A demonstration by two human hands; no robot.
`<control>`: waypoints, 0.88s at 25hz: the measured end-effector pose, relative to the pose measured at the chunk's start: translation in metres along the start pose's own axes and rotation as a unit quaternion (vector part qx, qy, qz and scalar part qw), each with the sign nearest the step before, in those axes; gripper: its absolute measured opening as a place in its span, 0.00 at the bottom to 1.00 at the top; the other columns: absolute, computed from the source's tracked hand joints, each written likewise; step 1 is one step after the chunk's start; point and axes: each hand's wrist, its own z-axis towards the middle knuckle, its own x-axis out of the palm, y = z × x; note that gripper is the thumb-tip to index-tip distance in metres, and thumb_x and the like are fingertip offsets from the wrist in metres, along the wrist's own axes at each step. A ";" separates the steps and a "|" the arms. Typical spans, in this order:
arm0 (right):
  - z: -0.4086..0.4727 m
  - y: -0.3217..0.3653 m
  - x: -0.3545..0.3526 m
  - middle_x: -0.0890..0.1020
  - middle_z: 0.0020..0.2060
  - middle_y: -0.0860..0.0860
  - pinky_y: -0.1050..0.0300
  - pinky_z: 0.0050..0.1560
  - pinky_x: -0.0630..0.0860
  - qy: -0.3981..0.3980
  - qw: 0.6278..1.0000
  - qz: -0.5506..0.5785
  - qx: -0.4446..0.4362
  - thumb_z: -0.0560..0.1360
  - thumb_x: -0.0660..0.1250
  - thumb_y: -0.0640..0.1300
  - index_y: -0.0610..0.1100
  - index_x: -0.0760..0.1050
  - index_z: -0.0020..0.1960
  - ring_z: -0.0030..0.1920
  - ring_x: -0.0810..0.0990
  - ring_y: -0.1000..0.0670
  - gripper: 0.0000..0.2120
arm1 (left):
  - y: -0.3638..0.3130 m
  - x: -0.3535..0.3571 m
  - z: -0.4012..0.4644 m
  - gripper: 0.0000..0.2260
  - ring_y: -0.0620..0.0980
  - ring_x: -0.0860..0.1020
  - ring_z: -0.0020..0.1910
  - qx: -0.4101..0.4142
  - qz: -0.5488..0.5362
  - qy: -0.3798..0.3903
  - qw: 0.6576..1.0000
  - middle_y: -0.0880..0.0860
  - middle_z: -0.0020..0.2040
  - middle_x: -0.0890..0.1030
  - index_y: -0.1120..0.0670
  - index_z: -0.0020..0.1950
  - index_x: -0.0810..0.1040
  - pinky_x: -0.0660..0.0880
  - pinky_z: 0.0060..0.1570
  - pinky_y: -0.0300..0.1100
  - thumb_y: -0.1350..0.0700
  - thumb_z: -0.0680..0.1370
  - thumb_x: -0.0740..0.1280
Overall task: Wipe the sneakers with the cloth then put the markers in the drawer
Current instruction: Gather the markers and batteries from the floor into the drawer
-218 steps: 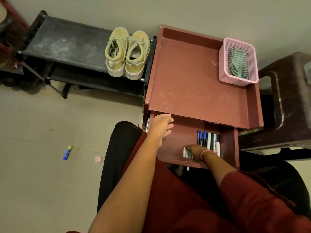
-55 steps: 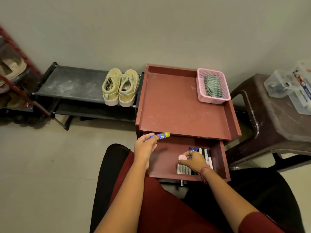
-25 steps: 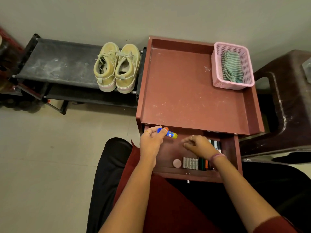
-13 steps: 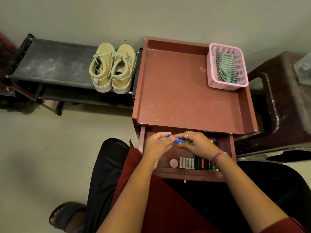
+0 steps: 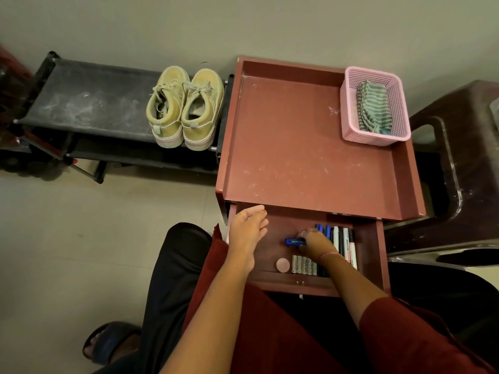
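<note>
You're on the last step, markers into the drawer [image 5: 372, 255]. Your right hand [image 5: 316, 242] is down inside the open drawer, fingers closed round a small blue marker [image 5: 291, 241] that pokes out to the left of the knuckles, lying crosswise just beside the row of markers [image 5: 339, 238] at the right end. Your left hand [image 5: 249, 230] hangs loose and half-open over the drawer's left front corner, holding nothing.

Next move, as I read it: turn the blue one in line with the row, let go, pull both hands out, push the drawer shut. Wiping looks done: sneakers [image 5: 186, 109] sit paired on the black shoe rack [image 5: 89, 101], striped cloth [image 5: 374, 109] is folded in the pink basket [image 5: 348, 114] at the far right corner of the red tabletop [image 5: 297, 147].

Also in the drawer: a round pink disc [image 5: 282, 265] and a line of batteries [image 5: 303, 265] along the front wall, near your right wrist, so mind not to knock them. Your left forearm crosses the drawer front and would block closing. Dark stool [image 5: 464, 163] stands just right of the cabinet, well clear.
</note>
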 end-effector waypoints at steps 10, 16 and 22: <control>-0.004 -0.013 0.028 0.75 0.58 0.44 0.50 0.53 0.77 0.001 0.993 -0.120 0.005 0.78 0.57 0.34 0.43 0.75 0.60 0.54 0.79 0.43 0.15 | -0.003 -0.001 0.001 0.08 0.47 0.80 0.54 0.001 -0.018 -0.008 1.000 0.52 0.53 0.82 0.52 0.56 0.79 0.77 0.47 0.37 0.59 0.78 0.67; -0.005 -0.025 0.031 0.76 0.56 0.45 0.49 0.54 0.78 0.019 0.996 -0.087 0.014 0.75 0.57 0.31 0.45 0.74 0.58 0.52 0.79 0.44 0.17 | -0.006 -0.002 -0.001 0.06 0.48 0.80 0.54 -0.002 -0.026 -0.012 1.000 0.52 0.53 0.82 0.51 0.53 0.79 0.77 0.48 0.38 0.59 0.78 0.67; -0.020 -0.005 0.027 0.71 0.66 0.49 0.50 0.62 0.72 -0.001 0.986 -0.119 -0.117 0.76 0.57 0.34 0.51 0.69 0.69 0.64 0.71 0.45 0.24 | -0.008 -0.005 -0.002 0.07 0.48 0.80 0.55 0.001 -0.041 -0.013 0.999 0.52 0.54 0.82 0.52 0.54 0.79 0.77 0.50 0.38 0.60 0.78 0.66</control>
